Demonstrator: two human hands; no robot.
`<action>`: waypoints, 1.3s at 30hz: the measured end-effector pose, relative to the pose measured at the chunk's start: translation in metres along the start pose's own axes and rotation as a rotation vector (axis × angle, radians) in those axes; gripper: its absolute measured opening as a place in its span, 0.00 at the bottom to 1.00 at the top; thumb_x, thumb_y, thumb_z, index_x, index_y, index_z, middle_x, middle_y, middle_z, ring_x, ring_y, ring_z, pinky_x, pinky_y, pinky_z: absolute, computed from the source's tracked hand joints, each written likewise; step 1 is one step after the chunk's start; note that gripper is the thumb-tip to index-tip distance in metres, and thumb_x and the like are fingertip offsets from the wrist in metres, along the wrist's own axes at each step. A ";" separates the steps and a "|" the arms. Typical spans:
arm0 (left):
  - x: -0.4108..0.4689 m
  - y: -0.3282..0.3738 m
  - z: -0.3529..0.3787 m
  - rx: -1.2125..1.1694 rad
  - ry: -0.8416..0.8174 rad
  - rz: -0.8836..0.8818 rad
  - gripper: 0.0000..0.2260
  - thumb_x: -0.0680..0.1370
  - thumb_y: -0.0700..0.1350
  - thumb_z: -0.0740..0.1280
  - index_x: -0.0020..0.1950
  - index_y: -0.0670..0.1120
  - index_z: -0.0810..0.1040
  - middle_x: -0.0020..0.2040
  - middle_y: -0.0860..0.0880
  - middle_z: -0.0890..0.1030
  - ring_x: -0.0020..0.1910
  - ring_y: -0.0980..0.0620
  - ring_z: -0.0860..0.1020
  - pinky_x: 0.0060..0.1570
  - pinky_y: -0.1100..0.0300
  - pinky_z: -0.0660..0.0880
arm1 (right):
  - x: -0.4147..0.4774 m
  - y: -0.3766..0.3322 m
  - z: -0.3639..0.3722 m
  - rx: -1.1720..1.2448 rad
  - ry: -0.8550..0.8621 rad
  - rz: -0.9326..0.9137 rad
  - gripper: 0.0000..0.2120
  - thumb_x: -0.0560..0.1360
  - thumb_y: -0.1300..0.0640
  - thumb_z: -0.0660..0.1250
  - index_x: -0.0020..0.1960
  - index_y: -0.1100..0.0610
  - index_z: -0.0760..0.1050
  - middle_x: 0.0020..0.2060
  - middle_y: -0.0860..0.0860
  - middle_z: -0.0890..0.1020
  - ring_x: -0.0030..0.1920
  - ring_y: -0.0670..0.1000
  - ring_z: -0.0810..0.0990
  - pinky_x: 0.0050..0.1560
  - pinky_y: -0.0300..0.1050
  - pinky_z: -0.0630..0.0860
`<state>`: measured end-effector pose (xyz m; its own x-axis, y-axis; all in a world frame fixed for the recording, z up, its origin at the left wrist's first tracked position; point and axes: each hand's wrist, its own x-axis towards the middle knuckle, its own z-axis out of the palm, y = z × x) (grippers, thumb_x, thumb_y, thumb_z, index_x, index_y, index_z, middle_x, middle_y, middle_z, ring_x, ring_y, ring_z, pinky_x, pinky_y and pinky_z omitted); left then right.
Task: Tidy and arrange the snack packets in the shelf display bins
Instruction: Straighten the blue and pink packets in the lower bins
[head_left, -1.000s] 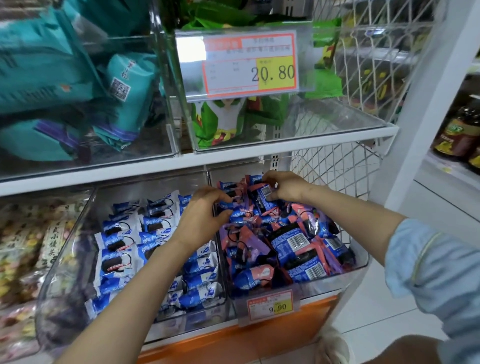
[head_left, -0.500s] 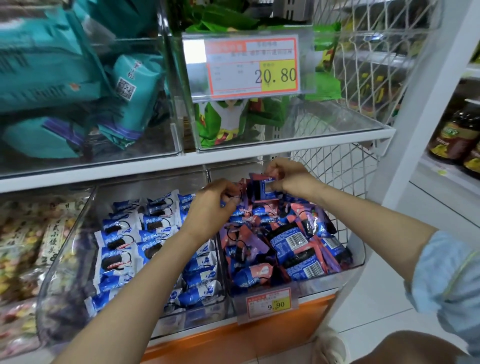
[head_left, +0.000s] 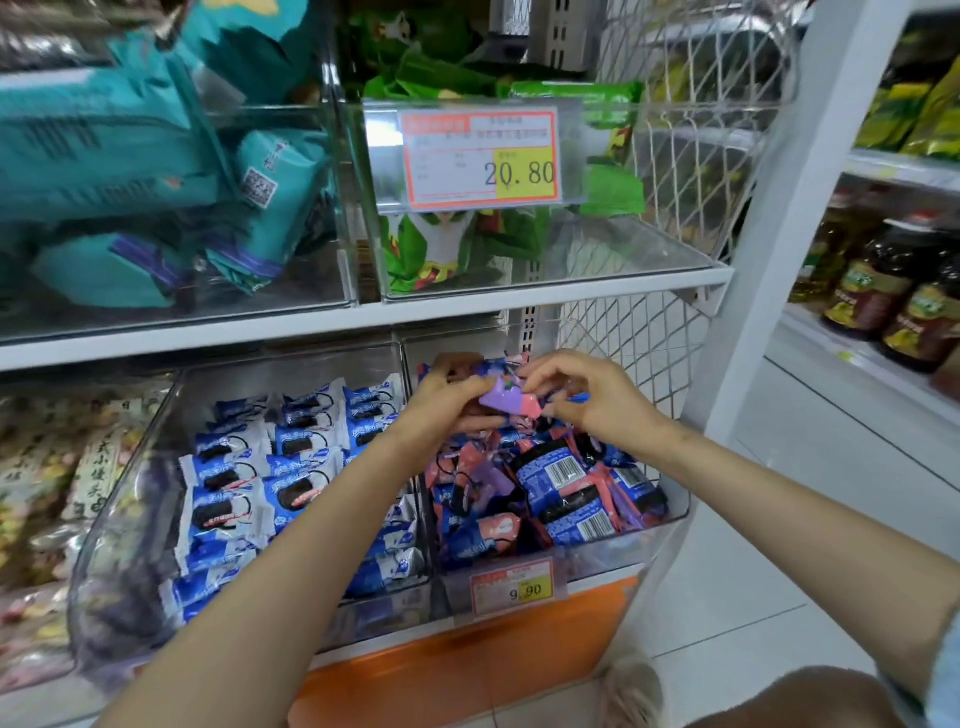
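Both hands are up at the back of the lower right bin (head_left: 613, 553), and you've got one purple-and-pink packet (head_left: 506, 402) between them, lifted just above the pile (head_left: 561, 483). Your left hand (head_left: 452, 400) curls round the purple end and your right hand (head_left: 597, 400) pinches the pink end. That's two grips on one small wrapper.

It looks very light: a single-serve snack in thin glossy film, probably puffed with a little air. Going by the dark round biscuits printed on the packets below, the contents are likely brittle, so go gently. Squeeze the middle and you may crack what's inside or pop the seal.

The best places to hold are the flat crimped seams at each end, roughly where your fingers are now. Or lay your fingers flat across the broad face. The film looks slick, so a light pinch on a seam should hold better than a palm grip.

The pile underneath is loose and jumbled, with some barcodes up and some fronts up. Those packets will probably slide over each other if you press down, so set this one in place rather than pushing it. Watch the low front wall above the price tag (head_left: 513, 588) for spill-over. The blue-and-white packets (head_left: 260, 483) next door lie in tidy rows, a good pattern to copy.
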<state>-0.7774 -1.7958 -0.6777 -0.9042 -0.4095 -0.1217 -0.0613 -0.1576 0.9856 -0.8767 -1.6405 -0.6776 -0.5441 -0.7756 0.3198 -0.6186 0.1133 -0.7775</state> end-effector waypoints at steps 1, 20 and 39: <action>0.000 -0.001 -0.001 0.058 0.006 0.018 0.16 0.77 0.36 0.64 0.64 0.42 0.67 0.48 0.43 0.77 0.38 0.49 0.81 0.40 0.58 0.81 | -0.003 0.001 -0.001 0.068 0.021 0.029 0.19 0.69 0.78 0.62 0.44 0.54 0.77 0.51 0.48 0.80 0.46 0.44 0.80 0.46 0.41 0.75; 0.005 -0.004 -0.005 0.859 -0.105 0.401 0.25 0.69 0.44 0.75 0.63 0.49 0.70 0.54 0.50 0.78 0.51 0.52 0.76 0.51 0.61 0.73 | 0.007 0.003 0.015 0.294 0.106 0.235 0.16 0.67 0.68 0.73 0.49 0.56 0.72 0.40 0.52 0.79 0.32 0.37 0.78 0.39 0.31 0.75; 0.101 0.005 0.023 1.029 0.050 0.194 0.29 0.69 0.51 0.75 0.63 0.39 0.69 0.59 0.39 0.75 0.57 0.42 0.73 0.41 0.59 0.63 | -0.060 0.001 -0.006 -0.067 0.167 0.093 0.12 0.73 0.63 0.70 0.43 0.45 0.77 0.44 0.48 0.83 0.46 0.46 0.81 0.50 0.40 0.76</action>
<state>-0.8786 -1.8175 -0.6821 -0.9198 -0.3865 0.0679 -0.2683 0.7455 0.6101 -0.8483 -1.5899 -0.6945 -0.6838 -0.6470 0.3374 -0.5943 0.2254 -0.7720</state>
